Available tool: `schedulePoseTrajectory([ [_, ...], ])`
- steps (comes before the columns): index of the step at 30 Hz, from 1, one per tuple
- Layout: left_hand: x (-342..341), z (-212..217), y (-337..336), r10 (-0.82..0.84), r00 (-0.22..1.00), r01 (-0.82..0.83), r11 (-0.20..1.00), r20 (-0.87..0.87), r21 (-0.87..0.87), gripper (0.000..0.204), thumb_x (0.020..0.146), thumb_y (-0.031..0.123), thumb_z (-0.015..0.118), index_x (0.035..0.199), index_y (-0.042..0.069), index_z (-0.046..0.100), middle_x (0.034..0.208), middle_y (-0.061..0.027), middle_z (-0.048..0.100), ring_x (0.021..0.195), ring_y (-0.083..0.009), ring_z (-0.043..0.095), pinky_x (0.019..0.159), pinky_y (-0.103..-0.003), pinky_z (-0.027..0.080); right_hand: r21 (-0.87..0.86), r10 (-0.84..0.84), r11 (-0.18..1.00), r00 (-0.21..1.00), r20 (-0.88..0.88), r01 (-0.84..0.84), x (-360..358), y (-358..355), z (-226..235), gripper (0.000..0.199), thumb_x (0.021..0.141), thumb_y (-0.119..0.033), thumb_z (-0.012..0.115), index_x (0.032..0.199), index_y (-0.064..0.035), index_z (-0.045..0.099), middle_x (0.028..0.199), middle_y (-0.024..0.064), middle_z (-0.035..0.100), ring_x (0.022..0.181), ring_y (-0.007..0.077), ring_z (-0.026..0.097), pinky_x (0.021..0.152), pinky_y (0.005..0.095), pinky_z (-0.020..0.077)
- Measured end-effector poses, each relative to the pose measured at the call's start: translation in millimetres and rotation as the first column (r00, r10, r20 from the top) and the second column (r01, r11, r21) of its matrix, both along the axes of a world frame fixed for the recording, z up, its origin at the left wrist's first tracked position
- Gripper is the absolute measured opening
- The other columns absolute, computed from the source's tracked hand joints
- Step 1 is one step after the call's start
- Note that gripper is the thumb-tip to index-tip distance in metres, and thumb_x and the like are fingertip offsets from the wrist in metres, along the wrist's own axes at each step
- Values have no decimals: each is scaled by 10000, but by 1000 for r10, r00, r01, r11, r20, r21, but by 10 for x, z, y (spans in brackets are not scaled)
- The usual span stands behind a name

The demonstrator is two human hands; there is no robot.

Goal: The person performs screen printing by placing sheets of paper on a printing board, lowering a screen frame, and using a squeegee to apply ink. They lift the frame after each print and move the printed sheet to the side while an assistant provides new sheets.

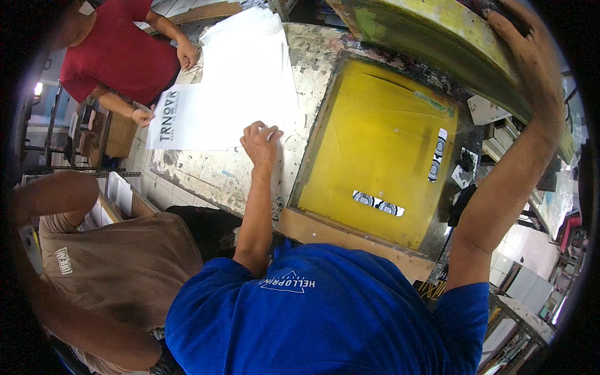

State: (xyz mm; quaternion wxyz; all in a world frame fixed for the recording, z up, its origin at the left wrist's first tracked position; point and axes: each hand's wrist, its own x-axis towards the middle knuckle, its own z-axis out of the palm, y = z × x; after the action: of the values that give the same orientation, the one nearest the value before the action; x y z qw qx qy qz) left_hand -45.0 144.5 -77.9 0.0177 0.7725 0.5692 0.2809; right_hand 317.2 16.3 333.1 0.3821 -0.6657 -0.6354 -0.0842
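My left hand [261,142] has curled fingers pinching the near edge of a white paper sheet [250,81], which lies over a loose stack. Black print shows at the sheet's left end. My right hand [534,53] is raised at the far right, wrapped round the edge of a lifted screen-printing frame [462,39]; some fingers are hidden behind it. Under the frame, between my arms, lies a flat yellow printing bed [375,144]. Two white strips with black round marks, one nearer me [378,204] and one upright at the right [437,155], lie on the bed.
A co-worker in a red shirt [115,50] reaches to the sheet's left end with both hands. Another person in a brown shirt [119,269] is close on my left. The paint-stained table [215,181] carries the paper. Shelving [519,331] stands at the lower right.
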Motion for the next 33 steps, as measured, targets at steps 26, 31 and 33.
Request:
schedulePoseTrajectory([
  [26, 880, -31, -580, -605, 795, 552, 753, -45, -359, 611, 894, 488, 698, 1430, 213, 602, 1635, -105, 359, 1512, -453, 250, 1198, -678, 173, 111, -234, 971, 926, 295, 210, 108, 36, -103, 453, 844, -282, 685, 1180, 17, 733, 1064, 210, 752, 946, 277, 705, 877, 340, 537],
  [31, 1797, -53, -763, -789, 614, 758, 592, -9, -274, 652, 851, 470, 728, 1436, 224, 583, 1622, -88, 374, 1522, -410, 242, 1202, -662, 182, 37, -52, 998, 980, 191, 46, 276, -20, 26, 445, 832, -285, 680, 1144, 26, 745, 1028, 223, 757, 859, 283, 715, 834, 343, 549],
  [33, 2063, -46, -878, -833, 553, 796, 532, -10, -289, 659, 849, 479, 728, 1440, 228, 580, 1627, -85, 364, 1525, -402, 235, 1203, -661, 170, 30, 25, 999, 990, 138, -29, 301, -56, 83, 442, 827, -280, 678, 1138, 27, 747, 1012, 226, 760, 830, 281, 718, 817, 347, 554],
])
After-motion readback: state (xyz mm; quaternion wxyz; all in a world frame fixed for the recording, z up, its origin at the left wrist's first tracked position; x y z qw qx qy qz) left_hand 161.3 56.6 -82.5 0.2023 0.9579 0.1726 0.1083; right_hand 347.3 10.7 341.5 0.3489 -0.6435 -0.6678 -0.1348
